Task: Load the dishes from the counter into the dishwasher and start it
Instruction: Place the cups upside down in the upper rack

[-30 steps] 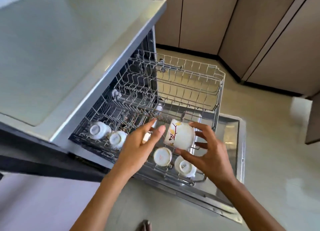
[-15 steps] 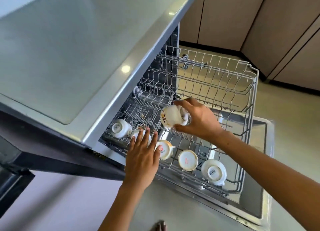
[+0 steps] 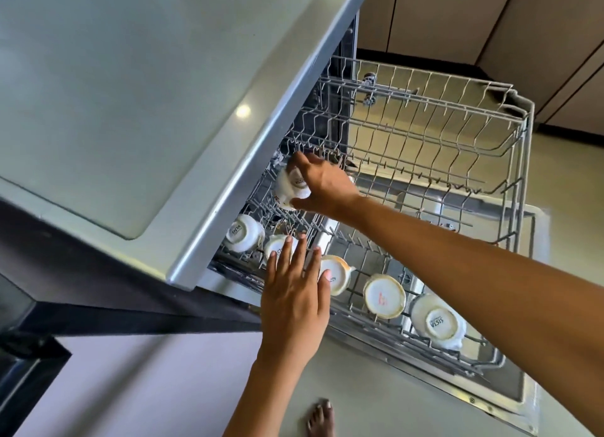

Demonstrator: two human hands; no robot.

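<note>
The right hand [image 3: 322, 184] curls round a white cup [image 3: 291, 188], gripping it bottom-up and tilted, deep in the lower rack [image 3: 490, 364] of the dishwasher, just under the overhanging surface [image 3: 130, 93]; mouth-down is probably chosen so wash water drains out rather than pooling. The left hand [image 3: 294, 292] lies flat with fingers straight and spread, holding nothing, its fingertips [image 3: 287, 242] resting at the rack's near edge by an inverted cup [image 3: 277, 245], likely to steady the rack or the body during the reach. Four more cups sit upside down along the front row, so this one seems bound for the row behind. The upper rack [image 3: 457, 125] stands pulled out, with nothing visible in it.
</note>
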